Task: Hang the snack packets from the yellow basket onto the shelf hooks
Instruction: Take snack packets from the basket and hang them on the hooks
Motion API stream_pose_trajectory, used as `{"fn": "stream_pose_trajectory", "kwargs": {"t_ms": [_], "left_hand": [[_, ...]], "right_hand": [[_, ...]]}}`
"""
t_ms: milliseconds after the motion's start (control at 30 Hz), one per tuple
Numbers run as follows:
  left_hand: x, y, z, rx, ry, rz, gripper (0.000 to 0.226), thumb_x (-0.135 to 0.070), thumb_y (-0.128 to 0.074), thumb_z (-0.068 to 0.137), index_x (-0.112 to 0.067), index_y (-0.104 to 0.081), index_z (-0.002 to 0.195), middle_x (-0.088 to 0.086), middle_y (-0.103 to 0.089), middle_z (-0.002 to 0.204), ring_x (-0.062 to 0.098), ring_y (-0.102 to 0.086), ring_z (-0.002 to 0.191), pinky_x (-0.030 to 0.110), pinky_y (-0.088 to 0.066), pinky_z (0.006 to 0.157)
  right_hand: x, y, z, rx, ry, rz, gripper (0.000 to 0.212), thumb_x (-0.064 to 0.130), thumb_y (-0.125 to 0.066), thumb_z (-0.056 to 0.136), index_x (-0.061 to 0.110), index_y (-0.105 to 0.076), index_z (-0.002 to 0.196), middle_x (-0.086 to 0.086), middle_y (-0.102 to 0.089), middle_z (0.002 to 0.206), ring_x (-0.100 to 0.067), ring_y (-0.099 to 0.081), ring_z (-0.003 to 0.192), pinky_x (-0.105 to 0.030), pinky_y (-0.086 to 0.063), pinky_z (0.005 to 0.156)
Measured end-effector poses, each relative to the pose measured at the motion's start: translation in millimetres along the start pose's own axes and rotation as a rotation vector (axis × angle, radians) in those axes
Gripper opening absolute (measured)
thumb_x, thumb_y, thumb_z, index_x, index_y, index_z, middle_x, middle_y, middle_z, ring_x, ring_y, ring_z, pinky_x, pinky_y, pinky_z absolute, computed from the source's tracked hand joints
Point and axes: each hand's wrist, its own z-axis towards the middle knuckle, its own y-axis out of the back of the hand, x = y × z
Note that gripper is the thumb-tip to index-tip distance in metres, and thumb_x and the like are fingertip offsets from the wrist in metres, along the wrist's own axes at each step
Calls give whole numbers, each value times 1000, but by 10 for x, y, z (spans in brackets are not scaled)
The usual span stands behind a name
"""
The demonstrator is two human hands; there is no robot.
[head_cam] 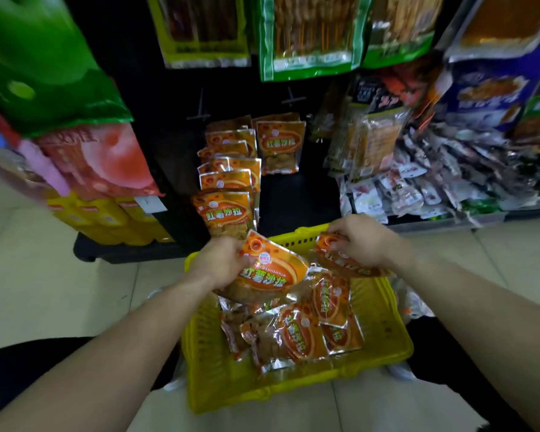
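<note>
Your left hand (223, 260) and right hand (360, 241) each pinch an orange sweet-potato snack packet (272, 272) over the yellow basket (384, 347); they're probably light, crinkly and slippery, so grip near the hang hole.

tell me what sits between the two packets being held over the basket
Nothing: in the head view, only the yellow basket far rim shows between the left packet and right packet.

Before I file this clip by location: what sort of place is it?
Most likely a small shop aisle. Orange snack packets hang on a dark display shelf, with other bagged snacks hung above. A yellow basket of stock sits on the tiled floor while both hands, left and right, lift packets out.
</note>
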Motion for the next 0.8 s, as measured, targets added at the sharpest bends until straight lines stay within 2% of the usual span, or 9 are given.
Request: {"fn": "stream_pose_trajectory", "kwargs": {"t_ms": [67, 133, 233, 333, 467, 600, 667, 733, 800], "left_hand": [[-105, 324, -103, -89, -52, -62, 29, -45, -72, 87, -29, -61, 65, -18, -61, 65, 10, -62, 70, 24, -40, 57], [-185, 603, -217, -179, -108, -95, 38, -47, -73, 86, -29, -56, 57, -16, -56, 54, 4, -56, 59, 25, -33, 50], [-215, 832, -354, -280, -166, -183, 24, -45, -71, 89, -33, -67, 69, -17, -66, 65, 5, -63, 65, 26, -44, 54], [-224, 805, -426, -263, -180, -412, 8, -35, -70, 92, -28, -76, 93, -14, -77, 90, 3, -72, 81, 33, -59, 74], [-326, 646, -438, -197, -223, -607, 14, -25, -66, 96, -25, -74, 107, -8, -76, 105, 8, -72, 97, 37, -58, 89], [-509, 525, -385, -150, -270, -635, 13, -29, -60, 99, -33, -72, 98, -17, -75, 101, 2, -70, 96, 27, -56, 85], [-615, 486, -343, -124, -298, -633, 16, -32, -56, 101, -30, -72, 101, -13, -76, 100, 6, -70, 96, 28, -55, 83], [-699, 476, -315, -86, -313, -689, 23, -32, -51, 104, -34, -73, 98, -14, -76, 95, 5, -70, 92, 25, -55, 80], [-759, 510, -298, -54, -325, -735, 35, -33, -46, 105, -46, -71, 85, -23, -72, 82, -6, -67, 80, 11, -50, 70]], "right_hand": [[144, 378, -171, -52, 61, -60, 13, 23, -65, 91, 27, -62, 79, 9, -61, 73, -19, -57, 78, -34, -41, 64], [248, 654, -329, -163, 79, -130, 7, 29, -63, 92, 32, -68, 95, 9, -69, 88, -20, -62, 89, -39, -51, 72], [328, 851, -485, -306, 74, -153, 19, 37, -60, 94, 40, -66, 111, 10, -72, 103, -20, -63, 102, -43, -54, 79], [372, 768, -513, -315, 95, -72, 16, 35, -62, 94, 39, -68, 108, 14, -72, 99, -17, -63, 100, -39, -54, 79], [483, 485, -424, -267, 162, 129, 7, 31, -70, 89, 32, -72, 96, 15, -68, 92, -12, -64, 93, -35, -52, 78], [594, 389, -277, -348, 259, 103, 8, 36, -73, 86, 36, -66, 88, 14, -55, 120, -10, -55, 107, -34, -46, 87], [613, 406, -225, -379, 265, 97, 9, 37, -73, 86, 37, -64, 87, 15, -52, 131, -11, -53, 116, -37, -47, 90], [604, 434, -156, -406, 252, 127, 9, 35, -73, 85, 34, -64, 87, 13, -59, 120, -14, -57, 109, -41, -50, 86], [578, 456, -75, -448, 217, 149, 10, 36, -73, 85, 32, -64, 86, 14, -64, 97, -13, -59, 92, -41, -52, 76]]}}
